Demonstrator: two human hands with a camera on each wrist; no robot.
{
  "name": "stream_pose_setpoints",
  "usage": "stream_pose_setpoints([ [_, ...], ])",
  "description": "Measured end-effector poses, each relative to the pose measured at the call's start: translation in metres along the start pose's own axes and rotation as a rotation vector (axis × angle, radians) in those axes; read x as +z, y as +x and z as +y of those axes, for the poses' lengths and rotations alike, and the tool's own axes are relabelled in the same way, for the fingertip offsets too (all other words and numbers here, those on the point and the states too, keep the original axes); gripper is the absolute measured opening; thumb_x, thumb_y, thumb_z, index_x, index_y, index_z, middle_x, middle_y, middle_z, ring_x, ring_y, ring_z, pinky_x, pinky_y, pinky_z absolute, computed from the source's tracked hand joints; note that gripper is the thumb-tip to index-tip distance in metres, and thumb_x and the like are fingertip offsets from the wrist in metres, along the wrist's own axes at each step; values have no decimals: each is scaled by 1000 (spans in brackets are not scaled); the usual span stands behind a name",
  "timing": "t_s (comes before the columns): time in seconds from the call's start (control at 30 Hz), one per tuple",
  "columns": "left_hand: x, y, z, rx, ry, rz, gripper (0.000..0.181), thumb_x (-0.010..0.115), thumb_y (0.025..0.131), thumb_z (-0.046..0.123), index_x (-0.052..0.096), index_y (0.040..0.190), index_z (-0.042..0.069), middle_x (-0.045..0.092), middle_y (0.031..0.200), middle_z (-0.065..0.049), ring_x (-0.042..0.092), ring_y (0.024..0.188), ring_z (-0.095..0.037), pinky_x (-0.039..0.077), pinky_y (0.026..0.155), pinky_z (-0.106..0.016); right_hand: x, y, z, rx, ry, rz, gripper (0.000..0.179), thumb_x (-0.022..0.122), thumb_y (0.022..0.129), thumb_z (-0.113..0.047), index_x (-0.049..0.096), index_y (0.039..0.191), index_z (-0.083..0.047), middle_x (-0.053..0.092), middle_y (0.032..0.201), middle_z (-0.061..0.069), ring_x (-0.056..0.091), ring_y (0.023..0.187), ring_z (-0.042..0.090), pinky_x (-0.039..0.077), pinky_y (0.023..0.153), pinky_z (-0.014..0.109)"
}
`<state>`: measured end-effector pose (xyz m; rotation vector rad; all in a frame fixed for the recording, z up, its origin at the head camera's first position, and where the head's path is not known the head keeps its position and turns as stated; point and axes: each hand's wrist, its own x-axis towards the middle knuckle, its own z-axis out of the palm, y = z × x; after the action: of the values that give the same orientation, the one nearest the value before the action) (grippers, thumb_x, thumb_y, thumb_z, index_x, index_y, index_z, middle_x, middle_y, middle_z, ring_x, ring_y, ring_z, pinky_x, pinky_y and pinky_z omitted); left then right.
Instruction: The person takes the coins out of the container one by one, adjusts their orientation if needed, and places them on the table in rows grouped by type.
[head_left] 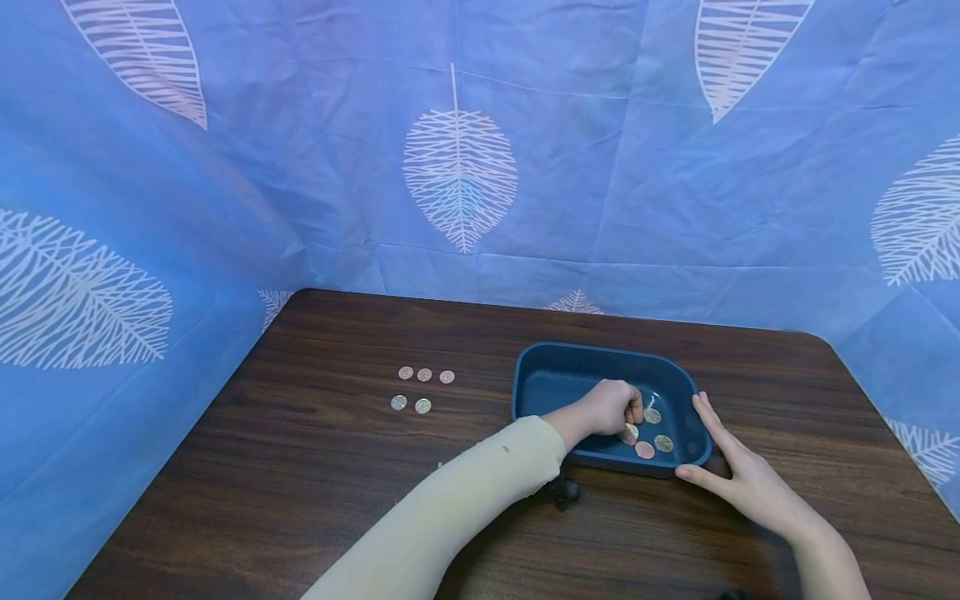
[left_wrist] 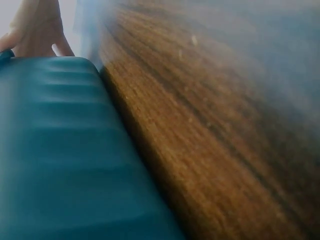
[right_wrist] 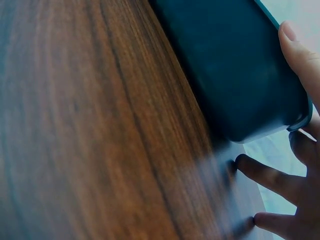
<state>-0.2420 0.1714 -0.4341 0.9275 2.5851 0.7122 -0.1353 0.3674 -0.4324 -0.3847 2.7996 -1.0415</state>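
A dark blue tray (head_left: pixel 551 387) stands on the table, several coins lying in its right half. My left hand (head_left: pixel 603 406) reaches over the near rim, fingers curled down at a coin (head_left: pixel 629 433) that they partly cover. Close beside it lie a copper-coloured coin (head_left: pixel 644 450) and two yellowish ones, one nearer the rim (head_left: pixel 663 443), one farther back (head_left: pixel 652 415). At the tray's right end, my right hand (head_left: pixel 750 481) spreads straight fingers and thumb against the corners. The right wrist view shows the thumb (right_wrist: pixel 300 55) by the rim and two fingertips low beside the tray.
Left of the tray, three copper-coloured coins (head_left: pixel 424 375) form a row on the table (head_left: pixel 300 467). Two silvery coins (head_left: pixel 423 406) lie in front of them. A small black object (head_left: pixel 564 492) shows under the left wrist. Blue leaf-patterned cloth (head_left: pixel 540 183) hangs behind the table.
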Motion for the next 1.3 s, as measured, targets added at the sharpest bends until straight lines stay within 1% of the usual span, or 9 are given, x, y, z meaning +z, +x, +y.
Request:
stream_pose_setpoints([
  [0.2,-1,0,1,-8,-36,1,22,82,74,12,69,92,13,55,74,9,50,68,-1,39,63,-9,-1,1,-1,10,12,-7,92,63,94,-32,-8,152,-33,-12,158,5,14,132,60,27,81,76],
  [0.33,-2,1,0,-10,-79,-13,16,81,75,10,72,87,13,56,73,10,51,68,0,40,61,-9,-2,1,-1,13,15,-10,92,62,94,-32,-9,152,-33,-12,158,7,14,132,60,27,81,76],
  [0.47,-2,1,-1,3,-103,-36,11,80,77,8,72,81,13,57,71,9,51,67,-1,41,59,-11,-2,1,-1,11,12,-11,92,62,94,-32,-9,152,-32,-12,158,4,15,131,60,27,81,76],
  [0.63,-3,1,0,10,-99,-58,11,80,77,9,71,80,13,58,69,8,53,65,-1,42,57,-11,0,1,-1,14,12,-14,93,63,94,-33,-9,152,-33,-14,157,0,14,132,60,27,81,76],
  [0.8,-4,1,0,30,-81,-67,11,80,78,10,71,82,13,58,71,9,53,66,-1,42,58,-11,0,1,-1,22,6,-9,93,63,93,-34,-9,152,-33,-13,157,2,14,132,60,26,81,77],
  [1.0,-3,0,1,19,-64,-92,7,77,82,11,71,85,14,60,74,10,54,67,0,42,59,-11,-1,0,0,23,5,-9,93,63,93,-33,-9,152,-34,-13,157,1,14,131,60,26,81,77],
  [1.13,-5,-1,0,37,-77,-74,5,76,83,11,72,86,13,62,74,10,54,66,1,42,59,-10,-1,0,1,22,6,-9,93,63,94,-32,-9,152,-34,-13,157,0,14,131,60,26,81,76],
  [1.23,-7,-2,-1,50,-128,-45,4,74,84,10,72,87,12,63,74,9,55,66,1,42,60,-10,0,0,0,22,7,-8,93,63,94,-32,-9,152,-34,-13,157,0,14,132,60,26,81,76],
  [1.3,-9,-3,-1,54,-190,-26,3,73,85,10,72,89,10,63,73,9,55,65,1,43,60,-11,0,0,0,17,6,-5,93,63,93,-32,-9,152,-34,-13,157,1,14,131,60,26,81,76],
])
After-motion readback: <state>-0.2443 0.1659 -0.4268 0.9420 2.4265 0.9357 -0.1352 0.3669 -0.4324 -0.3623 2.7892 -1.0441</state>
